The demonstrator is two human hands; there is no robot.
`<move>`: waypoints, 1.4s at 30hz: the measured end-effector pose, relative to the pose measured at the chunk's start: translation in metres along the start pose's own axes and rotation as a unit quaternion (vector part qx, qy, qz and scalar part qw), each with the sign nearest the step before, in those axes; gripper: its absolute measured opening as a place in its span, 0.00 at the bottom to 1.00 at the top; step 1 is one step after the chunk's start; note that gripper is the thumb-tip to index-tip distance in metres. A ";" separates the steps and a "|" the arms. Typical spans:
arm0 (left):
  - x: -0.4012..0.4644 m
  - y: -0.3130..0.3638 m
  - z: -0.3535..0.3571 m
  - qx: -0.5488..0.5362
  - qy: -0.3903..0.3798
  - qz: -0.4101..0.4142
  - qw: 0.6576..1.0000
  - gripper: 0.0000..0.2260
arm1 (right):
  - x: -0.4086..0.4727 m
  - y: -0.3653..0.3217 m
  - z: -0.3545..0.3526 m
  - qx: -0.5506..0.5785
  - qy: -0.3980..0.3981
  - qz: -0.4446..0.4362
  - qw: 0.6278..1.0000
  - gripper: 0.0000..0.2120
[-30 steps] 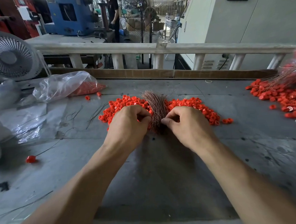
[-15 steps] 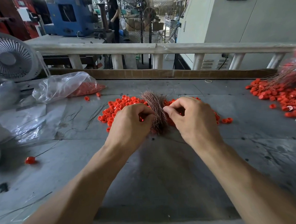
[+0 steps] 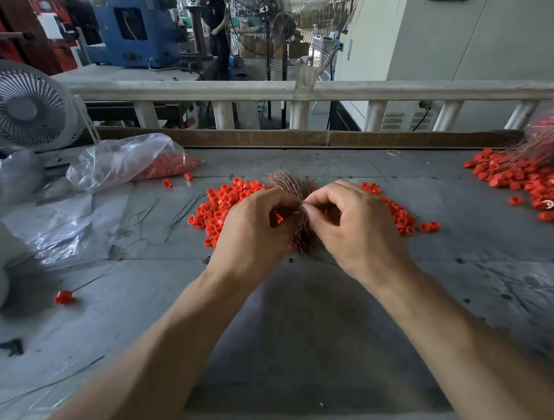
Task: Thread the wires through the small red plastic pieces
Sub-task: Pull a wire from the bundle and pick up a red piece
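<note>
Left hand [image 3: 254, 225] pinches one red piece [image 3: 277, 218]; right hand [image 3: 350, 219] pinches a wire, fingertips meeting over the wire bundle [image 3: 292, 185], mid red-piece pile [image 3: 224, 203] on the counter [image 3: 291, 321].

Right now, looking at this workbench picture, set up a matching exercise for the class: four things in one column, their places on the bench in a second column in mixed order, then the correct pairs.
Things:
1. clear plastic bag
2. wire bundle
3. single red piece on a wire
4. white fan

Places:
A. lying alone, near left of the table
B. far left corner, behind the bags
C. centre, between the left hand and right hand
D. far left of the central red pile, with red pieces inside

Pairs: 1-D, 2-C, 3-A, 4-B
</note>
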State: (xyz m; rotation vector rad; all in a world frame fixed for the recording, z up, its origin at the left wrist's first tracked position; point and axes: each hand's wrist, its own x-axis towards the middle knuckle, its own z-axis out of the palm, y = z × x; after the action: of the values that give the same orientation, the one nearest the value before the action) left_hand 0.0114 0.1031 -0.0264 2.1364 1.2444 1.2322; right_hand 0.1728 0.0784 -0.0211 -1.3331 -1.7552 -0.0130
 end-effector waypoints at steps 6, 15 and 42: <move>0.002 -0.002 0.001 0.002 0.008 0.009 1.000 0.03 | 0.000 0.001 0.002 0.006 -0.017 -0.017 1.000 0.04; 0.005 -0.007 -0.004 -0.023 0.062 -0.001 0.998 0.03 | 0.001 0.007 0.001 0.025 -0.022 0.008 0.999 0.07; 0.011 -0.015 -0.029 0.095 -0.035 -0.134 0.986 0.06 | 0.004 0.002 -0.019 0.307 0.158 0.073 0.936 0.07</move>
State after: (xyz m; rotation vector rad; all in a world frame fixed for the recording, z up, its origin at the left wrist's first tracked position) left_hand -0.0179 0.1175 -0.0157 2.0351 1.6119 0.9498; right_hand 0.1867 0.0730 -0.0087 -0.9289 -1.2368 0.3573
